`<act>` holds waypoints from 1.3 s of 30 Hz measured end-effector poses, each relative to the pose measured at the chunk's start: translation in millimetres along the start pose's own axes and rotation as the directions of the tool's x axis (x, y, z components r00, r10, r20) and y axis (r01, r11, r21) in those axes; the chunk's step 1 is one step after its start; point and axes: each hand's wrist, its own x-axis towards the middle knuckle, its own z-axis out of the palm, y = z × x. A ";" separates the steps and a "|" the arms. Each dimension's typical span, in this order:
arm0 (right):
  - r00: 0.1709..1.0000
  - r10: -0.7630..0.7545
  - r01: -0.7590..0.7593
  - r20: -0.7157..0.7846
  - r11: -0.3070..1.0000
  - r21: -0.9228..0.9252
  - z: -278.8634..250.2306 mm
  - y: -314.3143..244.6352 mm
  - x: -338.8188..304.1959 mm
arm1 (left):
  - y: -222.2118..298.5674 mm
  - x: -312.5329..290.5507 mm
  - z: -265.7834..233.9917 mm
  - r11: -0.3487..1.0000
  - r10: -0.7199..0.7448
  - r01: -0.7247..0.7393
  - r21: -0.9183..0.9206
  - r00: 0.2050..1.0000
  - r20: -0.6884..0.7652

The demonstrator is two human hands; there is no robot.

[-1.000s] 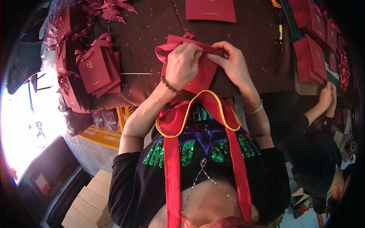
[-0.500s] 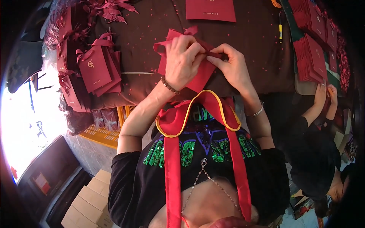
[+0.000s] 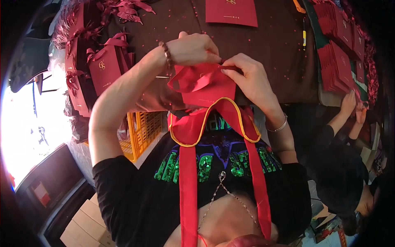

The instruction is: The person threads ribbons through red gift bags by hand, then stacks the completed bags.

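Working at the near edge of a brown-covered surface [image 3: 279, 53], a person's right hand [image 3: 250, 78] pinched a red ribbon [image 3: 200, 85] between thumb and forefinger at the upper right of a red paper bag [image 3: 214, 94]. The left hand [image 3: 195, 48] arched over the bag's top, fingers bent, its grip impossible to tell. Dark red bags [image 3: 337, 68] stood in stacks at right, past a yellow-and-black pen [image 3: 304, 36].

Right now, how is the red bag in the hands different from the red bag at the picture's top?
The held bag has the left hand and right hand at it; the top bag lies untouched. The held bag shows a ribbon loop across it; the top bag's visible part shows none. Both are red.
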 end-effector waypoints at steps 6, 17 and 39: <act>0.999 -0.045 0.046 0.015 0.997 -0.058 4.0 1.9 -3.1 | -13.2 13.5 4.8 0.922 -0.019 0.111 -0.370 0.970 0.242; 0.986 0.155 -0.162 0.056 0.975 0.154 3.5 5.5 -4.0 | -5.8 7.4 21.8 0.878 -0.138 0.159 -0.452 0.987 0.080; 0.989 0.125 -0.135 0.082 0.983 0.121 9.4 8.9 -14.1 | -7.5 -6.2 53.2 0.774 -0.210 0.060 -0.631 0.963 -0.167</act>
